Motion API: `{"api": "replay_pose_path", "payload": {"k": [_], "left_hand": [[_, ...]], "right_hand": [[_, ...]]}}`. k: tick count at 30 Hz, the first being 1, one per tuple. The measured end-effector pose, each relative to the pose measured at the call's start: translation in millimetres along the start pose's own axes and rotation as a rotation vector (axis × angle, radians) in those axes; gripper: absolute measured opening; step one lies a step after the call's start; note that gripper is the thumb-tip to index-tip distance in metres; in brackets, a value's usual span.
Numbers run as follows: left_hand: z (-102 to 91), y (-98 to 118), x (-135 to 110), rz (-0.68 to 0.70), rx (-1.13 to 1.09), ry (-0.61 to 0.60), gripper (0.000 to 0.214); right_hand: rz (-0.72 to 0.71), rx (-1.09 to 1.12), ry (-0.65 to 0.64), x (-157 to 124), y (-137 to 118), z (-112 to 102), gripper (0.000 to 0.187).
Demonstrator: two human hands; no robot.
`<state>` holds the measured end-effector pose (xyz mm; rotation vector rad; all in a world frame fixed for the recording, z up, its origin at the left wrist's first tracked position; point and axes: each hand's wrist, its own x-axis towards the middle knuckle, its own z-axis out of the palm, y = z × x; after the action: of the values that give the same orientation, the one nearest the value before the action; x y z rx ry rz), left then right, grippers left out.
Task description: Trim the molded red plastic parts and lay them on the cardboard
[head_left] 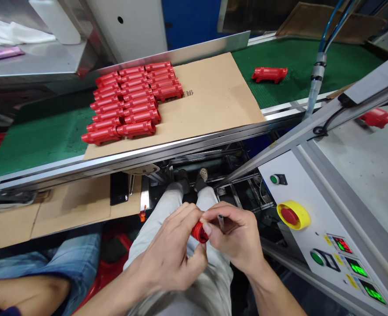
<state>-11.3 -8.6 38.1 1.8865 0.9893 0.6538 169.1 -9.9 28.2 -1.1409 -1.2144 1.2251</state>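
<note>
My left hand [170, 252] is closed around a small red plastic part [199, 232], of which only the round end shows between the fingers. My right hand [236, 235] pinches the same part from the right, and a thin grey pin or tool [220, 220] sticks up between its fingers. Both hands are low over my lap, below the conveyor. On the belt, several matching red parts [128, 101] lie in neat rows on a brown cardboard sheet [213, 101]. One red part [269, 74] lies alone on the green belt [39, 131].
A control panel [315, 228] with a red emergency stop [290, 216] and green buttons stands at right. Blue air hoses [318, 70] hang over the belt. A black phone [119, 188] lies on the lower shelf. Another person's arm and jeans [32, 281] are at lower left.
</note>
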Motion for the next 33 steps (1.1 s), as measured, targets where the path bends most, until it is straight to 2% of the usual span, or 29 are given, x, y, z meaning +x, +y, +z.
{"api": "replay_pose_path", "payload": {"k": [5, 9, 14, 19, 33], "left_hand": [[0.2, 2, 3, 0.000, 0.007, 0.035, 0.022], [-3.9, 2, 3, 0.017, -0.080, 0.012, 0.029], [-8.2, 2, -1, -0.044, -0.132, -0.017, 0.020], [-6.1, 4, -3, -0.024, -0.145, -0.003, 0.014], [-6.8, 9, -2, 0.029, -0.114, 0.003, 0.013]], "right_hand": [[-0.043, -0.029, 0.040, -1, 0, 0, 0.024], [-0.111, -0.043, -0.033, -7, -4, -14, 0.043], [-0.313, -0.437, -0.088, -16, -15, -38, 0.060], [-0.454, -0.662, -0.099, -15, -23, -40, 0.065], [-0.522, -0.733, -0.118, -15, -17, -40, 0.068]]}}
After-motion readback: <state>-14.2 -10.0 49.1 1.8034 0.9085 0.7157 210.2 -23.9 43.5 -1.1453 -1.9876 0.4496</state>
